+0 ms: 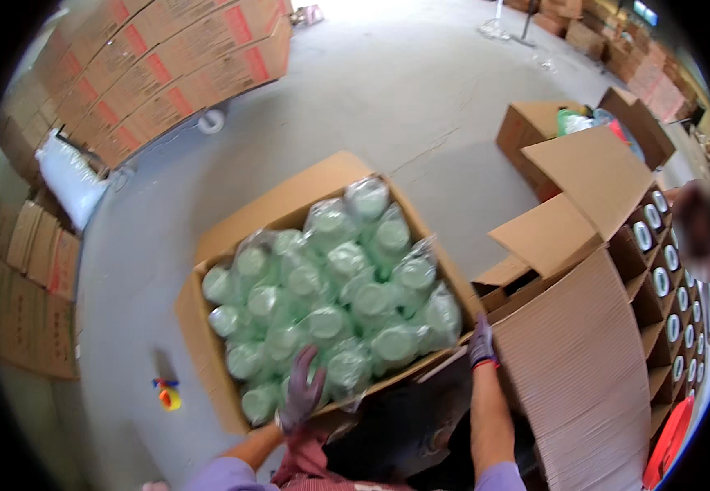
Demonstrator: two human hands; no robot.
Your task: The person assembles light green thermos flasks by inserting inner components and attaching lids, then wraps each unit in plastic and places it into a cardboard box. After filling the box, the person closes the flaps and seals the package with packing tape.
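An open cardboard box [201, 360] sits in front of me, filled with rows of pale green see-through containers [326, 322] in clear plastic bags. My left hand [302, 397], in a greyish-purple glove, is over the box's near side by the closest containers. Its fingers are spread and hold nothing. At the box's near right corner, my right hand [483, 345], gloved the same way, has its fingers together against the cardboard edge. The box wall partly hides how it grips.
Close on the right stands a divided carton [649, 307] of white-topped containers, its big flap [576, 352] spread toward me; a person [703, 233] is beyond it. Another open box [527, 139] lies farther off. A tape dispenser [168, 396] is on the floor, left. Stacked cartons [167, 74] stand behind.
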